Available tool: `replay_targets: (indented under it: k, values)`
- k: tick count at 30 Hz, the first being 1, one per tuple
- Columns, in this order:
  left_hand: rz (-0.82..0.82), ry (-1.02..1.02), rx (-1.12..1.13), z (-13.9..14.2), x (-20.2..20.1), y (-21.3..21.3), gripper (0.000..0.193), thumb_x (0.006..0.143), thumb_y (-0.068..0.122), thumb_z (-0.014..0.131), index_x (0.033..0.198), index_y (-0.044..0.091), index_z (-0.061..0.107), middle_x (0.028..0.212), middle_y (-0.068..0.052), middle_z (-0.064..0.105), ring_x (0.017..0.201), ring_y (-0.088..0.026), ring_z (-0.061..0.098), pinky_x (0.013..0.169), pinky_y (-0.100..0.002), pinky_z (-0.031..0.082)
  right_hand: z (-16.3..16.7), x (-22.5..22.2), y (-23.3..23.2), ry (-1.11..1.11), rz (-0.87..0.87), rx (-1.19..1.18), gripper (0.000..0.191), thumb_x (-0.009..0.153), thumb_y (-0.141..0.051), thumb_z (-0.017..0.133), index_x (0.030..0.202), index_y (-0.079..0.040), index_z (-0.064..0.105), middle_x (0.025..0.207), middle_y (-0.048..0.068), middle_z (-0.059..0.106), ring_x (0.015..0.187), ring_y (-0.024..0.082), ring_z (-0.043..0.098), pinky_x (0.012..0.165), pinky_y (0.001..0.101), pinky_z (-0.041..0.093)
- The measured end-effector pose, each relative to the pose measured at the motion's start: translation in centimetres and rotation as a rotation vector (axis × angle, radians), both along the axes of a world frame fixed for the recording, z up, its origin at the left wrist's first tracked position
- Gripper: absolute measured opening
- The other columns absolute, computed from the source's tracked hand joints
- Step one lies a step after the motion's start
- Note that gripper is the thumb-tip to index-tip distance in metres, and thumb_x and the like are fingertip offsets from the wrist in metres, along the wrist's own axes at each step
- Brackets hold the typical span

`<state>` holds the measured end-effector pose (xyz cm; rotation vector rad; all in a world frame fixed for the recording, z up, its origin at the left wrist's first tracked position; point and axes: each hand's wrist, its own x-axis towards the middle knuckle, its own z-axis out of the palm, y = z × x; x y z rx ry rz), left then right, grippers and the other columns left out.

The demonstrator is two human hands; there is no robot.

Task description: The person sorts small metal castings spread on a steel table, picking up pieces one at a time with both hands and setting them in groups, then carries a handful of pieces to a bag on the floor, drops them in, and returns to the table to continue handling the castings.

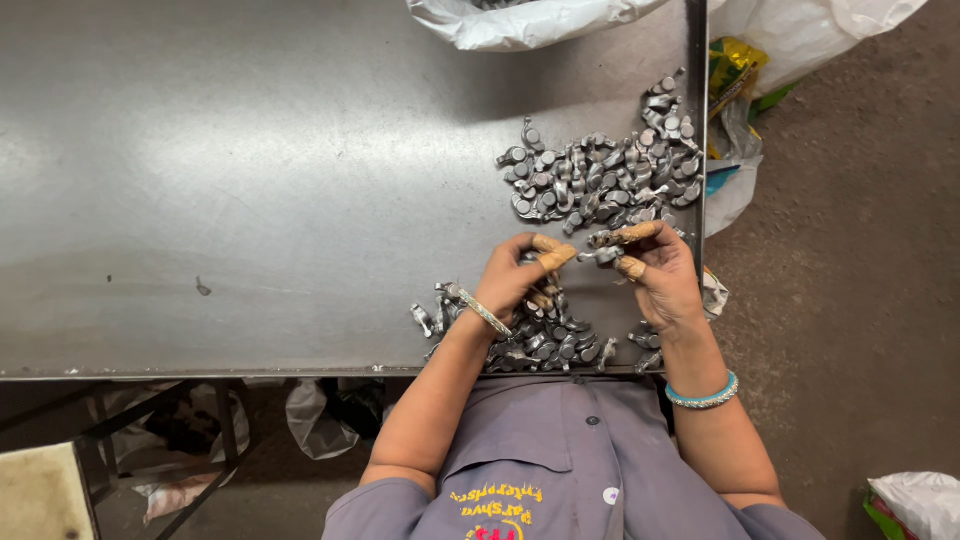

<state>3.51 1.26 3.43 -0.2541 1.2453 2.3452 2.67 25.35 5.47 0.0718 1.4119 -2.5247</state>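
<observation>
Fingers of the right hand [660,275] pinch a small metal part [603,255], taped fingertips closed around one end of it, holding it just above the steel table [250,180]. Left hand [520,280] sits right beside it, fingers curled down, tips meeting the part's other end; whether it grips a second piece underneath is hard to tell. Below both wrists lies a near pile of grey parts [540,340] along the table's front edge. Beyond the hands, a bigger far pile [610,180] spreads toward the right edge. White sack [520,20] sits at the top edge, a silver bangle [480,310] on the left wrist, turquoise bracelet [703,395] on the right.
</observation>
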Motion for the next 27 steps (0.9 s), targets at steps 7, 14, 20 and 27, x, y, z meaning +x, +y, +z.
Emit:
replay_targets:
  k: [7, 14, 20, 27]
  values:
    - [-0.160, 0.001, 0.064, -0.7, 0.6, 1.7, 0.024, 0.097, 0.022, 0.076, 0.108, 0.003, 0.067, 0.087, 0.001, 0.066, 0.068, -0.005, 0.061, 0.053, -0.020, 0.051, 0.0, 1.1, 0.2, -0.087, 0.040, 0.015, 0.032, 0.090, 0.003, 0.075, 0.121, 0.000, 0.066, 0.115, 0.009, 0.072, 0.102, 0.018, 0.072, 0.083, 0.0291, 0.060]
    - [-0.185, -0.263, 0.315, 1.7, 0.2, 0.0, 0.055, 0.091, 0.060, 0.060, 0.104, 0.007, 0.071, 0.075, -0.006, 0.072, 0.053, -0.010, 0.067, 0.040, -0.021, 0.054, 3.9, 2.1, -3.6, 0.406, 0.016, 0.775, 0.026, 0.093, 0.002, 0.075, 0.118, -0.002, 0.070, 0.106, 0.010, 0.076, 0.092, 0.019, 0.073, 0.081, 0.0325, 0.059]
    - [0.045, -0.052, 0.103, 2.1, -1.0, -1.7, 0.032, 0.091, 0.020, 0.078, 0.114, -0.001, 0.072, 0.093, -0.011, 0.072, 0.069, -0.014, 0.071, 0.051, -0.027, 0.054, 5.3, -1.0, -7.5, 0.464, 0.055, 1.532, 0.053, 0.080, -0.004, 0.077, 0.132, -0.013, 0.070, 0.091, 0.015, 0.061, 0.085, 0.032, 0.062, 0.078, 0.0434, 0.052]
    - [0.059, 0.345, -1.084, 1.5, -3.0, -3.1, 0.052, 0.080, 0.025, 0.082, 0.129, 0.014, 0.069, 0.101, -0.015, 0.074, 0.088, -0.032, 0.070, 0.078, -0.043, 0.055, 4.8, 1.5, -6.8, 0.542, 0.100, 1.541, 0.042, 0.082, -0.013, 0.080, 0.122, -0.012, 0.071, 0.098, 0.012, 0.059, 0.097, 0.033, 0.058, 0.087, 0.0441, 0.050]
